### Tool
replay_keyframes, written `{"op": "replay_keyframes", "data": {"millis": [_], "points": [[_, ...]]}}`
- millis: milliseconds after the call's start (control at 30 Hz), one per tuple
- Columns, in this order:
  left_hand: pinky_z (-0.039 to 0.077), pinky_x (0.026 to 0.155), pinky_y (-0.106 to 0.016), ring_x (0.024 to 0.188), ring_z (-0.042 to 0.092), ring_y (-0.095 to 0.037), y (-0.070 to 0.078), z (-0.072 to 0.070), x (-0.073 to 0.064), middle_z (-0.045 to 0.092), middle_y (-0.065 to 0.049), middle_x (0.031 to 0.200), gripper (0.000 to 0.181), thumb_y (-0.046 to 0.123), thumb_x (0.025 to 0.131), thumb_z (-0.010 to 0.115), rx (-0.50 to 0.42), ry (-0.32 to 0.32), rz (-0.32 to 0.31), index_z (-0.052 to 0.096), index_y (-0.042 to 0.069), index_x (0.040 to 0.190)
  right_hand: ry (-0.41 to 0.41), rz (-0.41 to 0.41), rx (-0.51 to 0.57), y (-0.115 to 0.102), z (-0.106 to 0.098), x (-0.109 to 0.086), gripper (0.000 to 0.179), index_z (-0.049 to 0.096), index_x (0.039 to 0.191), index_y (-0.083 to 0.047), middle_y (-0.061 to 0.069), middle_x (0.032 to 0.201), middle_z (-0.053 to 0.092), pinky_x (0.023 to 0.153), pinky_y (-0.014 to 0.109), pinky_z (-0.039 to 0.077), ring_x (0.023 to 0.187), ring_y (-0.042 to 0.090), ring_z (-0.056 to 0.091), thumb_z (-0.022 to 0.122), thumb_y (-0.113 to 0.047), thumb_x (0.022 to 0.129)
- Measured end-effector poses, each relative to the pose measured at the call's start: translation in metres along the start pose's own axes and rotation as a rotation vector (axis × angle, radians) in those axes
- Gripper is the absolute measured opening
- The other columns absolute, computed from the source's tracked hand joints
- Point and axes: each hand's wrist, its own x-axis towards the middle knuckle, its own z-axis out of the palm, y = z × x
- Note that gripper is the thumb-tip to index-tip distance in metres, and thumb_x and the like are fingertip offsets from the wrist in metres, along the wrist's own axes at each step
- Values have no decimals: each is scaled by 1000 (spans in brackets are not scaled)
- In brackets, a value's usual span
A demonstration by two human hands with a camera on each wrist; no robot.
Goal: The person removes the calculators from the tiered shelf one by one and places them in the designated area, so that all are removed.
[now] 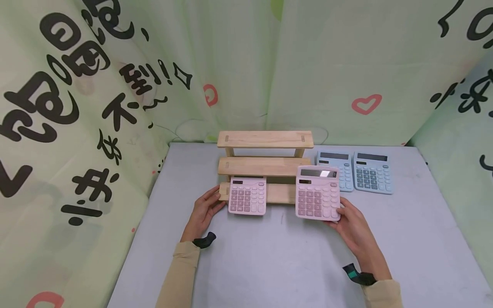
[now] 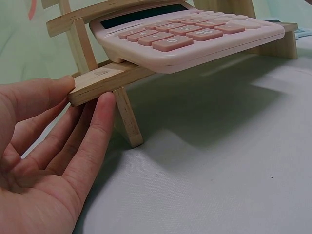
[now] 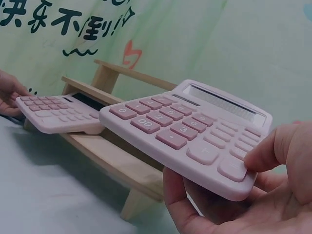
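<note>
My right hand (image 1: 356, 226) grips a pink calculator (image 1: 317, 194) by its lower right corner, thumb on top and fingers beneath. In the right wrist view this calculator is tilted and held up in front of the right end of a wooden stepped rack (image 1: 265, 139). A second pink calculator (image 1: 247, 196) lies on the rack's lowest step, its lower edge jutting out past the front. My left hand (image 1: 202, 214) pinches the left end of that step (image 2: 97, 80), with the thumb at the top and fingertips underneath.
Two blue calculators (image 1: 372, 173) lie side by side on the white table (image 1: 269, 265), right of the rack; the held calculator partly covers the nearer one. A pale green curtain (image 1: 327, 64) with black lettering hangs behind and at both sides.
</note>
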Motion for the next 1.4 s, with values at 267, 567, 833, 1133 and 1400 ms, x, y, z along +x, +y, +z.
{"op": "replay_keyframes", "data": {"millis": [267,567,833,1133,1400], "points": [[61,101,-27,128,64,-19,-1,1,-1,49,-15,158,50,12,106,61,7,6,-2,49,11,155,65,19,-16,5,-17,-17,59,-3,169,-11,19,175,1,101,16,57,131,-3,50,20,-27,116],[61,101,-27,124,66,-17,1,0,2,50,-14,156,50,11,105,62,-1,5,-2,50,11,154,135,62,27,19,-38,-35,64,-4,168,-11,13,175,4,98,15,57,124,-9,54,25,-35,116],[60,102,-27,123,67,-16,1,-1,1,49,-13,157,51,11,106,61,-3,-5,-14,48,11,155,166,76,99,29,-54,-51,68,-6,167,-5,5,163,26,94,20,61,116,-10,62,30,-33,116],[60,102,-28,124,67,-16,-1,-1,2,48,-14,158,51,11,105,61,-1,-2,-7,48,12,155,191,173,76,39,-62,-57,64,-6,166,-1,-30,115,62,94,25,63,109,-8,66,27,-25,116],[60,102,-27,121,68,-14,-1,-1,1,49,-13,157,51,9,106,60,0,0,-5,48,11,155,222,251,25,39,-61,-57,61,-2,167,-5,-26,115,59,101,30,61,106,-8,66,24,-23,115]]}}
